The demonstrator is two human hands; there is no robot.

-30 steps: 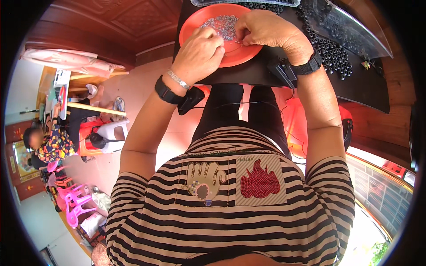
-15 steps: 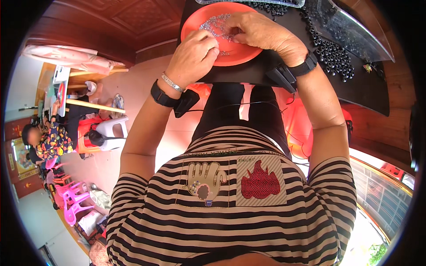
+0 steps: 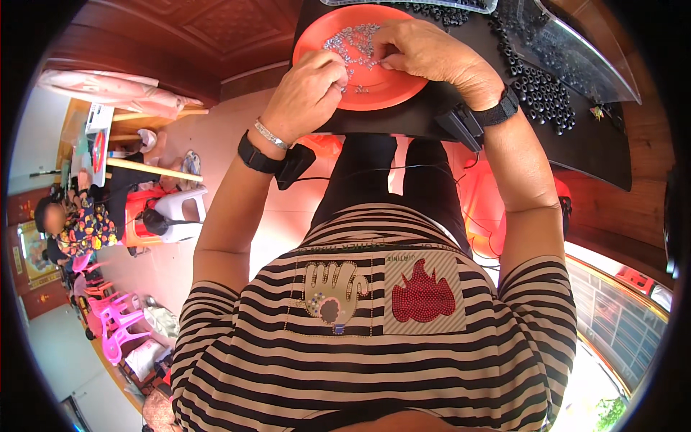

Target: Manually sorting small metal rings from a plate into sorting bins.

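In the head view, small silvery pieces (image 3: pixel 351 45) lay scattered in the red-orange plate (image 3: pixel 392 92). Your left hand (image 3: pixel 306 92), fingers curled, was over the plate's left rim; your right hand (image 3: pixel 432 54), fingers bent, reached over its right side. I couldn't tell whether either pinched anything. Black ring-shaped parts (image 3: pixel 543 95) lay right of the plate.

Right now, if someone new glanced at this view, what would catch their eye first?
Probably the black-and-beige striped shirt filling the lower middle, with its red flame-shaped patch. Next, at the top, the round orange-red dish of small silvery pieces, with the left hand and right hand over it. Bright pink plastic chairs also stand out at lower left.
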